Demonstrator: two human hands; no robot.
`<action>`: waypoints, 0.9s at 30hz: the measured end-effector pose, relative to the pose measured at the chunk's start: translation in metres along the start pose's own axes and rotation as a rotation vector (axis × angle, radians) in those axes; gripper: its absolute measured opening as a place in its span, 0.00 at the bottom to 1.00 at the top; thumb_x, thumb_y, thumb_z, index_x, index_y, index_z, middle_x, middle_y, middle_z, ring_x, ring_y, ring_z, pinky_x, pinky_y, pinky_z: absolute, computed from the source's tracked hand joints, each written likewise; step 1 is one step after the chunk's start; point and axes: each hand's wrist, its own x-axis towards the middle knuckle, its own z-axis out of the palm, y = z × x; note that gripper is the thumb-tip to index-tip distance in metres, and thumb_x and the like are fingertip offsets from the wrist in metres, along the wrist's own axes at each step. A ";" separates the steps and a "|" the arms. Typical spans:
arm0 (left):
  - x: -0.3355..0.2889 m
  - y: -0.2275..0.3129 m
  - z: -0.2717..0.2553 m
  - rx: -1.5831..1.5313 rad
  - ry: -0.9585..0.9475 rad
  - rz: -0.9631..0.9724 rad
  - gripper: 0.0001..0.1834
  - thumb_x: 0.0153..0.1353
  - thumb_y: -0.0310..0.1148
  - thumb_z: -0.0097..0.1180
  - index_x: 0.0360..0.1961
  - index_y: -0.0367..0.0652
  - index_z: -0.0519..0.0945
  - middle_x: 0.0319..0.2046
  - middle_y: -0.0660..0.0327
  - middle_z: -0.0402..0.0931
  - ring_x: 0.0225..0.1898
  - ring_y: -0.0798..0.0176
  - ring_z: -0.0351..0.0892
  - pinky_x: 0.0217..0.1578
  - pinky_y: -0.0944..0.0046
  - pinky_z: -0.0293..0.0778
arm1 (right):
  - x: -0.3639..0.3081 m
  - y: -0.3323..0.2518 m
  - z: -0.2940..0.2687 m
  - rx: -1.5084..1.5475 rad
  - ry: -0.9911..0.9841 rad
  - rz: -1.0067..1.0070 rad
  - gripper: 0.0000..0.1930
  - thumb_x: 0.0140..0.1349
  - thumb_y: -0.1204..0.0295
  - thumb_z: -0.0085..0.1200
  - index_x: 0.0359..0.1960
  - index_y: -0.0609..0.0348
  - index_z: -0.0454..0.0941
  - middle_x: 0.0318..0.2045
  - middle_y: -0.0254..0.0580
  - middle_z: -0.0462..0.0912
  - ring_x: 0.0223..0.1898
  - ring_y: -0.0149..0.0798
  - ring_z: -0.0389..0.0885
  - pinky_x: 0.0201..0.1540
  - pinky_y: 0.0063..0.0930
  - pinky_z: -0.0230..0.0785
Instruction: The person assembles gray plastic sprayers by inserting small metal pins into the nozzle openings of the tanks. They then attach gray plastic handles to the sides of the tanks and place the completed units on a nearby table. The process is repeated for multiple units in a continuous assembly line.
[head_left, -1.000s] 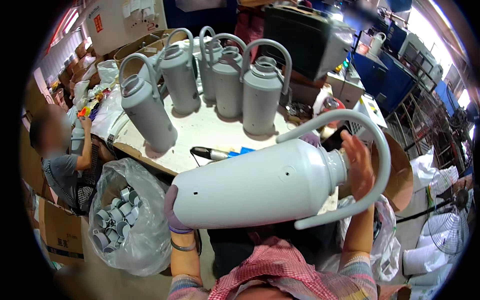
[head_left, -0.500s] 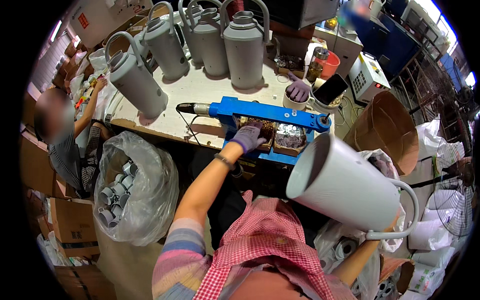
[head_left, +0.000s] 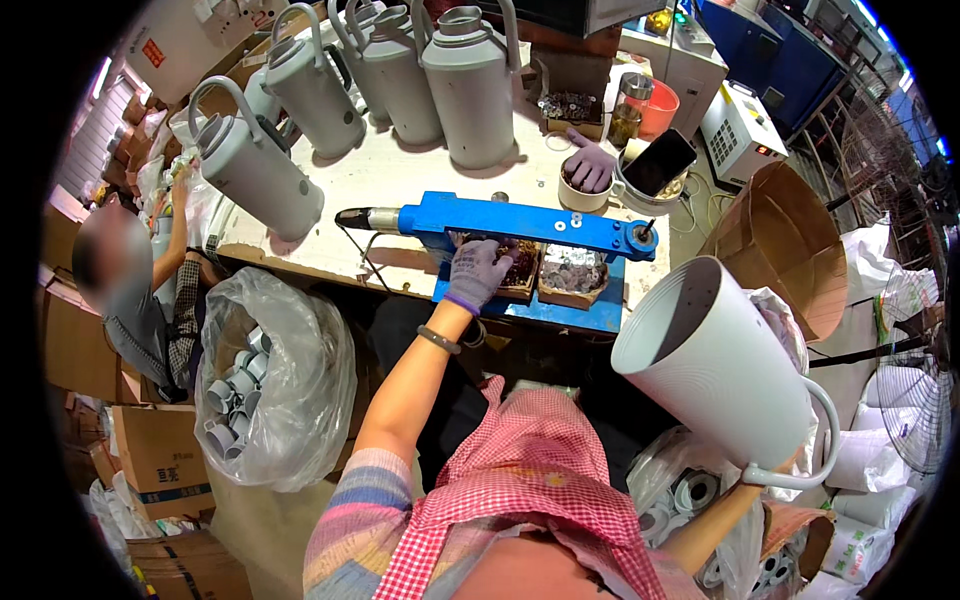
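Note:
My left hand (head_left: 474, 275), in a grey-purple glove, is under the arm of a blue bench press (head_left: 520, 222), at a small box of brass-coloured parts (head_left: 520, 275). Its fingers are bent; anything held between them is too small to make out. Beside that box stands another box of silvery parts (head_left: 573, 272). On the right I hold up a large grey jug body (head_left: 730, 370), tilted with its wide open end toward the press. My right hand (head_left: 775, 472) grips it low, near the looped grey handle (head_left: 825, 440), and is mostly hidden behind it.
Several grey jugs with handles (head_left: 470, 95) stand on the white bench (head_left: 370, 200). A glove (head_left: 590, 165) lies on a cup beside a phone (head_left: 660, 162) and a jar (head_left: 630, 105). Left is a plastic bag (head_left: 310, 390) of grey parts; right, a cardboard carton (head_left: 780, 250). Another person sits at far left.
My left hand has drawn back left within the parts box, its fingers more bent. The jug body in my right hand has shifted a little to the right.

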 end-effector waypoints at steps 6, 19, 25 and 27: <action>-0.017 -0.011 -0.009 -0.490 0.074 -0.023 0.16 0.58 0.37 0.64 0.40 0.33 0.83 0.36 0.50 0.84 0.38 0.56 0.84 0.40 0.60 0.78 | 0.009 0.009 0.000 0.000 0.000 0.034 0.24 0.74 0.58 0.35 0.51 0.67 0.74 0.47 0.48 0.79 0.46 0.41 0.78 0.54 0.33 0.68; 0.037 0.162 -0.029 -1.125 -0.169 0.193 0.13 0.61 0.28 0.64 0.46 0.34 0.84 0.37 0.59 0.85 0.39 0.72 0.83 0.43 0.72 0.78 | 0.018 0.015 0.018 0.045 0.000 0.057 0.24 0.74 0.57 0.34 0.52 0.67 0.74 0.47 0.48 0.80 0.45 0.40 0.79 0.52 0.33 0.70; 0.051 0.174 -0.020 -1.042 -0.206 0.162 0.13 0.59 0.30 0.66 0.42 0.32 0.85 0.33 0.58 0.86 0.35 0.71 0.84 0.41 0.70 0.80 | 0.019 0.020 0.017 0.039 0.023 0.074 0.24 0.75 0.57 0.34 0.52 0.67 0.74 0.47 0.48 0.80 0.45 0.40 0.79 0.52 0.32 0.71; 0.054 0.176 -0.024 -1.044 -0.256 0.147 0.13 0.59 0.30 0.66 0.42 0.32 0.85 0.33 0.58 0.86 0.35 0.70 0.84 0.41 0.70 0.80 | 0.022 0.023 0.019 0.032 0.023 0.078 0.25 0.75 0.57 0.33 0.52 0.67 0.74 0.47 0.48 0.80 0.45 0.40 0.80 0.51 0.32 0.71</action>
